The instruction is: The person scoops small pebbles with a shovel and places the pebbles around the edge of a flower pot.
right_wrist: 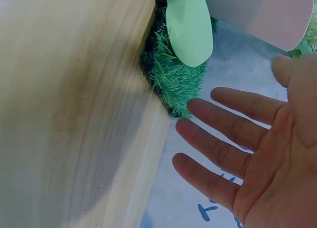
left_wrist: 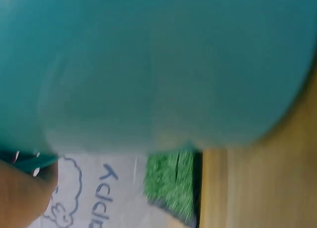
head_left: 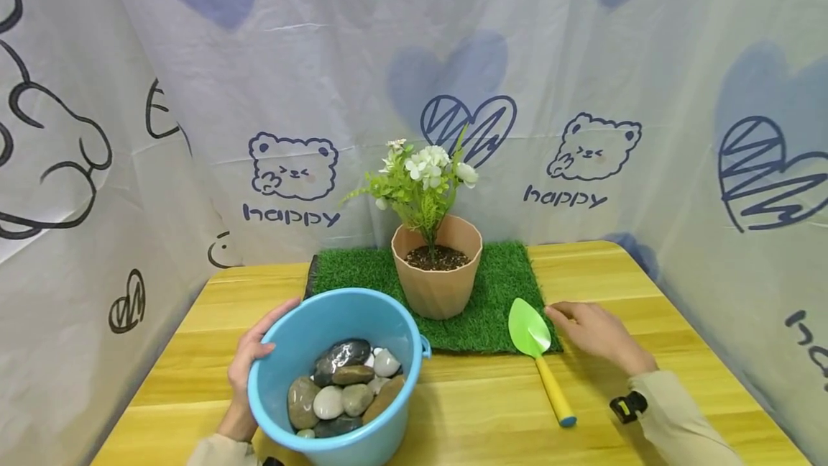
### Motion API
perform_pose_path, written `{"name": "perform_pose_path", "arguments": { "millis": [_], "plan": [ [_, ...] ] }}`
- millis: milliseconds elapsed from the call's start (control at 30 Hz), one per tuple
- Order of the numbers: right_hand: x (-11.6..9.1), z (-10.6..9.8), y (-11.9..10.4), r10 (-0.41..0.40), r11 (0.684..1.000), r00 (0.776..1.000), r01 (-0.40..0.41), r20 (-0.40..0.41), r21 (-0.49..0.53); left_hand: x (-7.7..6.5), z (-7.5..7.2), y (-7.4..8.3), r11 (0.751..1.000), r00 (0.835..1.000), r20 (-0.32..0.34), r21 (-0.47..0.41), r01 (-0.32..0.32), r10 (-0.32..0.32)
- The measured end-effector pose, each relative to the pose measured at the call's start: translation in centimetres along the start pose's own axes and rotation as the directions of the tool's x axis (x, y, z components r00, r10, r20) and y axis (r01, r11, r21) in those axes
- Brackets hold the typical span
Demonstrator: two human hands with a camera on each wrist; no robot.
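A light blue bucket (head_left: 343,300) holds several smooth stones (head_left: 343,398) in grey, brown and black. My left hand (head_left: 249,354) grips its rim on the left, thumb over the edge and fingers along the outside. In the left wrist view the bucket wall (left_wrist: 148,69) fills most of the picture, with part of the hand (left_wrist: 25,193) at the left edge. My right hand (head_left: 598,333) is just right of a garden trowel (head_left: 529,329) with a green blade and yellow handle. In the right wrist view its fingers (right_wrist: 218,143) are spread and hold nothing.
A peach flowerpot (head_left: 436,290) with soil and a white-flowered plant (head_left: 423,178) stands on a green turf mat (head_left: 504,272) at the table's back. The trowel's blade overlaps the mat's right front corner. Printed curtains (head_left: 362,78) enclose the wooden table (head_left: 472,408) behind and at both sides.
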State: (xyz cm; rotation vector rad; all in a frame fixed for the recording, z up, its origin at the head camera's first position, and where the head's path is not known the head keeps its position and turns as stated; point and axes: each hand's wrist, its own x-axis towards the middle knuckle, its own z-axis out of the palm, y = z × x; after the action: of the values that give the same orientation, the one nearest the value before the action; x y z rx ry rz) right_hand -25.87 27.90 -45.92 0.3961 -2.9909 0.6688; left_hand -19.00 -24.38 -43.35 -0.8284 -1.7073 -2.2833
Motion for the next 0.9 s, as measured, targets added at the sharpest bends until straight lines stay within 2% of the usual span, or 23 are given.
{"name": "perform_pose_path", "arguments": {
  "millis": [67, 167, 433, 600, 900],
  "plan": [
    [0.1, 0.1, 0.0, -0.014, 1.000, 1.000, 0.014, -0.008, -0.003, 0.1, 0.5, -0.3, 0.999, 1.000, -0.004, -0.048, -0.019, 0.019],
    [0.1, 0.1, -0.1, -0.026, 1.000, 0.999, 0.026, -0.024, -0.006, 0.3, 1.2, -0.8, 0.997, 0.999, -0.006, -0.069, -0.040, 0.040],
    [-0.2, 0.4, -0.3, -0.033, 0.999, 0.999, 0.033, -0.004, -0.007, 0.9, 3.2, -1.8, 0.999, 0.999, -0.012, -0.036, -0.032, 0.032],
    [-0.4, 0.4, -0.1, -0.014, 1.000, 1.000, 0.014, 0.022, 0.002, 1.4, 4.0, -2.7, 0.998, 0.998, 0.021, 0.009, -0.065, 0.065],
    [-0.7, 0.5, -0.6, -0.024, 0.999, 0.998, 0.021, 0.062, 0.045, 1.9, 5.1, -3.3, 0.997, 0.996, 0.040, -0.008, -0.079, 0.079]
  ]
}}
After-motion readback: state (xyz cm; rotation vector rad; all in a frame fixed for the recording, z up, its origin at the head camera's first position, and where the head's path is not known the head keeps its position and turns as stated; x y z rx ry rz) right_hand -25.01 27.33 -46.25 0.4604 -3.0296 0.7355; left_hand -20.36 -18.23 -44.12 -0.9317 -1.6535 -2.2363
